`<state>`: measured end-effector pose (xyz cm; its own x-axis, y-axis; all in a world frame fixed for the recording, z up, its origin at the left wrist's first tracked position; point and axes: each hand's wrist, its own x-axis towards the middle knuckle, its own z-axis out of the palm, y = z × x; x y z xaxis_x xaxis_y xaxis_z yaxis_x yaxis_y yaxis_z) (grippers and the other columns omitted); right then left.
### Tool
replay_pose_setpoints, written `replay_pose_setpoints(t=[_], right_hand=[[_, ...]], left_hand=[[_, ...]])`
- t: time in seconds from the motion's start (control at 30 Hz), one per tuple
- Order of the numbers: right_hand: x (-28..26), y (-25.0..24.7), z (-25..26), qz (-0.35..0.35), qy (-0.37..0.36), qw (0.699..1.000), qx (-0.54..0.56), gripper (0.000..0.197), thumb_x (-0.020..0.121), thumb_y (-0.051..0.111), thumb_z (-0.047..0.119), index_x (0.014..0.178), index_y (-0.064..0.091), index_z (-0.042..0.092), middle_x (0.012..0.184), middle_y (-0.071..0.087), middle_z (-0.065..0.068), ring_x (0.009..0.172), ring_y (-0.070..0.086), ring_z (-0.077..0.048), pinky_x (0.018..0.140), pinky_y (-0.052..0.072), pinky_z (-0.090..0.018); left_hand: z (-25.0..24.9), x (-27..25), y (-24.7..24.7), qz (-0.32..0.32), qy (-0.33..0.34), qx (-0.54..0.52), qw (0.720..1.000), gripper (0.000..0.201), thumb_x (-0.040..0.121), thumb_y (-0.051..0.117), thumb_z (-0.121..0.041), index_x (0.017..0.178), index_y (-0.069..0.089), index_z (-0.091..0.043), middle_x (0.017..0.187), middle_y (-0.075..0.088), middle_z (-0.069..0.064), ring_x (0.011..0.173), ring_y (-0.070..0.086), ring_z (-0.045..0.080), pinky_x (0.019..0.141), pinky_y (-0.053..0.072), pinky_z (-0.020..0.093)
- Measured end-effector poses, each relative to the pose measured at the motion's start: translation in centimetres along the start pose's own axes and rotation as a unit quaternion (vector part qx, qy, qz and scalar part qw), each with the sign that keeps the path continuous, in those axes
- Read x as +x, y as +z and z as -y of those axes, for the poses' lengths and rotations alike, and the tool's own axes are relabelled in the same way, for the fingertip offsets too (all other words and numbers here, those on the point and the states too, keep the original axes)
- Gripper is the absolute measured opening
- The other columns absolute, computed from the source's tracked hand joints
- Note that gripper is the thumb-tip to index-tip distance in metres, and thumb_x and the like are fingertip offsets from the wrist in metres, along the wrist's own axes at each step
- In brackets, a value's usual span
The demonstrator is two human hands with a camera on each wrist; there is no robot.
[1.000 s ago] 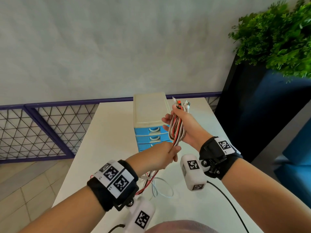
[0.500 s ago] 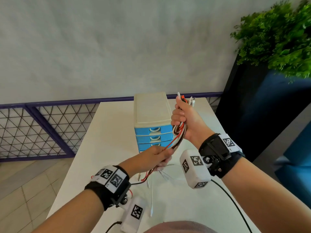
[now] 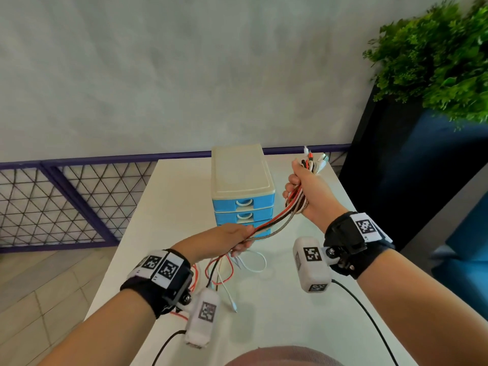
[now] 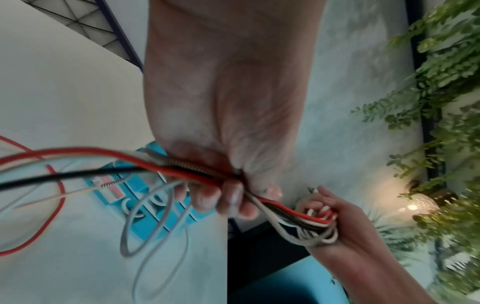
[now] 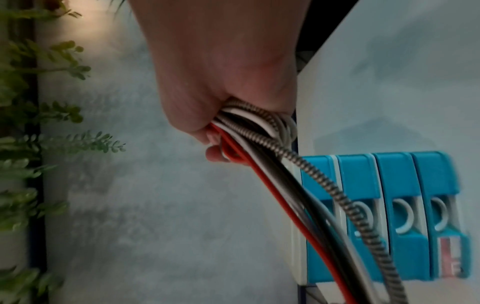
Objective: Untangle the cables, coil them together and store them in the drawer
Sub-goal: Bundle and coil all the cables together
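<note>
Gripping the coiled cables [image 3: 295, 204] above the table [image 3: 277, 313], your right hand [image 3: 306, 191] has fingers curled tight; your left hand [image 3: 229, 236] pinches their trailing strands before the closed drawer unit [image 3: 241, 180].

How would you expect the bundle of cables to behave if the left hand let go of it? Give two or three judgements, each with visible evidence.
The bundle of cables is probably floppy: its loose ends curl on the table. It probably weighs little: the right hand holds the coil aloft alone. Released by the left hand, the stretched strands would likely sag.
</note>
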<state>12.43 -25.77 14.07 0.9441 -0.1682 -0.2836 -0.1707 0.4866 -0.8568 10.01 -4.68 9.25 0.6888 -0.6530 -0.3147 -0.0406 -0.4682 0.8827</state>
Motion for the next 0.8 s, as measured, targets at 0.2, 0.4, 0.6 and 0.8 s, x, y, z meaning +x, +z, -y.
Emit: replay_pose_setpoints(t=[0.2, 0.4, 0.6, 0.8], right_hand=[[-0.3, 0.0, 0.3, 0.04, -0.028, 0.959, -0.278, 0.018, 0.095, 0.058, 0.023, 0.08, 0.055, 0.012, 0.061, 0.06, -0.002, 0.059, 0.061, -0.019, 0.069, 0.058, -0.039], [-1.4, 0.3, -0.4, 0.159, 0.03, 0.929, -0.333, 0.019, 0.093, 0.061, 0.02, 0.097, 0.066, 0.002, 0.092, 0.075, -0.012, 0.086, 0.072, -0.024, 0.082, 0.059, -0.04], [-3.0, 0.2, -0.7, 0.31, 0.187, 0.91, -0.201, 0.024, 0.098, 0.049, 0.025, 0.105, 0.064, 0.008, 0.094, 0.073, -0.012, 0.087, 0.072, -0.024, 0.087, 0.054, -0.043], [-3.2, -0.3, -1.4, 0.389, 0.24, 0.869, -0.189, 0.033, 0.095, 0.053, 0.024, 0.118, 0.059, 0.002, 0.112, 0.067, -0.02, 0.107, 0.066, -0.032, 0.089, 0.053, -0.044]], left_hand=[[-1.7, 0.4, -0.3, -0.128, 0.014, 0.323, 0.937, 0.028, 0.1, 0.037, -0.036, 0.095, 0.059, -0.019, 0.093, 0.058, -0.01, 0.085, 0.051, 0.013, 0.074, 0.034, 0.025], [-3.8, 0.5, -0.7, -0.211, 0.126, 0.402, 0.882, 0.017, 0.097, 0.047, -0.03, 0.083, 0.053, -0.023, 0.094, 0.067, 0.001, 0.092, 0.058, 0.022, 0.081, 0.039, 0.034], [-5.0, -0.2, -0.8, -0.202, 0.149, 0.283, 0.925, 0.009, 0.092, 0.055, -0.021, 0.087, 0.051, -0.028, 0.081, 0.059, -0.011, 0.08, 0.057, 0.011, 0.075, 0.049, 0.036], [-5.4, -1.1, -0.3, -0.203, 0.13, 0.194, 0.951, 0.037, 0.088, 0.062, -0.025, 0.1, 0.027, -0.026, 0.091, 0.069, -0.004, 0.075, 0.066, 0.018, 0.07, 0.056, 0.04]])
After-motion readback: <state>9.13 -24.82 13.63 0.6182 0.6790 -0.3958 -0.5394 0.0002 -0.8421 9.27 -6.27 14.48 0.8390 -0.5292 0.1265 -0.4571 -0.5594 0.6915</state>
